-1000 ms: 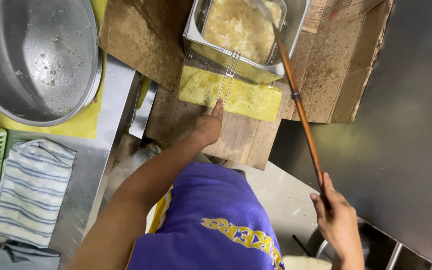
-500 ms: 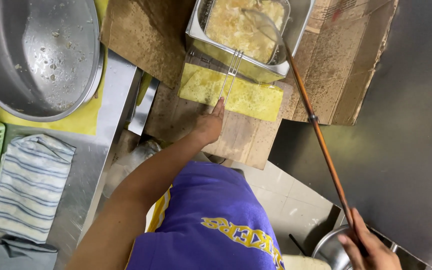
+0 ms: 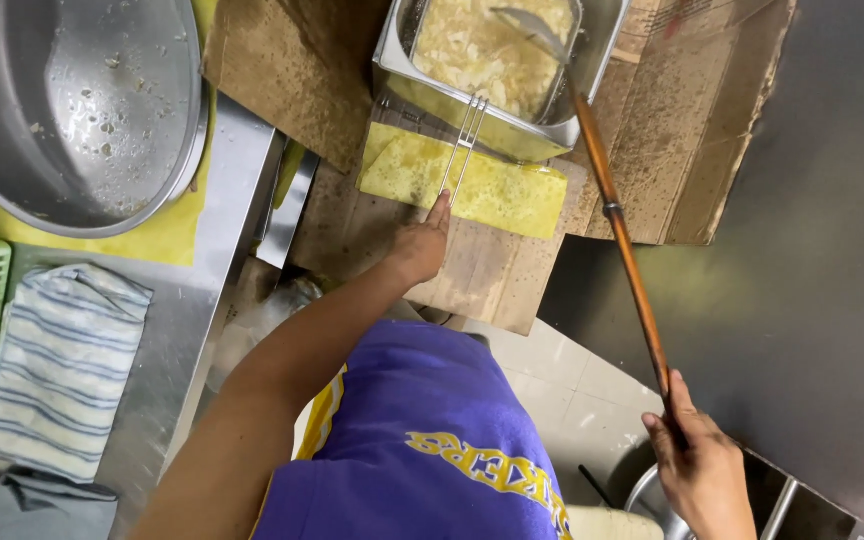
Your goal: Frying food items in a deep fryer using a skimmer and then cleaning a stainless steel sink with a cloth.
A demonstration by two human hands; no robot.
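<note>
shiny metal bowl (image 3: 72, 110), wooden ladle handle (image 3: 624, 255)

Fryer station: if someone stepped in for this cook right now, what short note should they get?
Left hand: fingertips on the end of the wire basket handle, apparently closed on it, over the yellow cloth.
Right hand: gripping the end of the long wooden handle of the skimmer, whose metal head is over the fryer.
The fryer basket holds pale frying food and sits in the oil.
Done: food is in the fryer. Left, as it looks: stirring or scooping the food; none is lifted out yet.
Big steel bowl sits at the left, with only scraps in it.
</note>
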